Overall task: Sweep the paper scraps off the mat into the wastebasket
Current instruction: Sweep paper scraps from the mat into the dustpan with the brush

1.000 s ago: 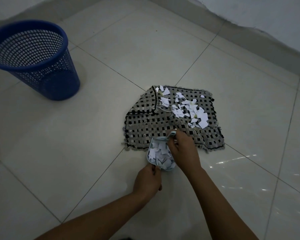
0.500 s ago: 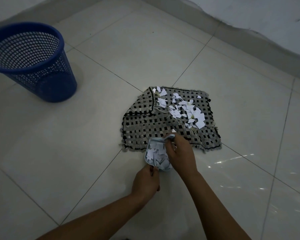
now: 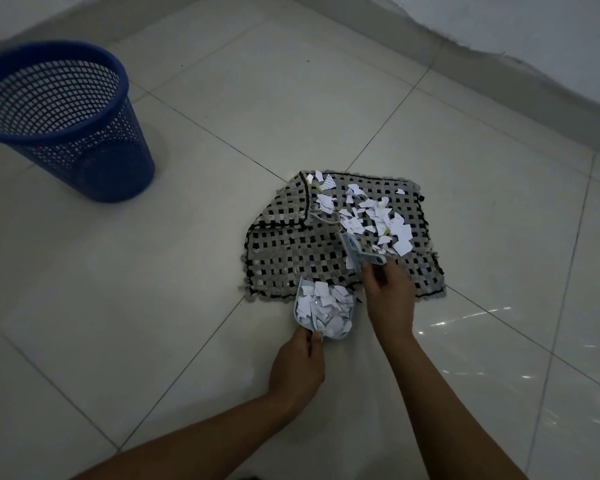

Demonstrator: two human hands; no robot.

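On the pale tiled floor [image 3: 222, 116], a woven grey-and-black mat [image 3: 291, 251] lies a little right of centre, its far-left corner folded over. White paper scraps [image 3: 378, 216] are strewn across the far-right part of the mat, while a second heap of scraps fills a small light-blue dustpan [image 3: 324, 311] that sits at the mat's near edge, its mouth facing the weave. The left hand [image 3: 297, 368] is curled closed around the dustpan's handle at the near end, holding the pan flat against the floor. The right hand [image 3: 388, 292] reaches over the near edge of the mat, its fingers wrapped around the handle of a small light-blue brush [image 3: 355, 249]; the brush head lies on the mat, touching the near-left fringe of the loose scraps. The two hands are apart, with the dustpan lying between them. Well to the far left stands a blue mesh wastebasket [image 3: 59, 123], upright and open, well apart from the mat. A light wall [image 3: 534, 36] with a baseboard runs along the far right.
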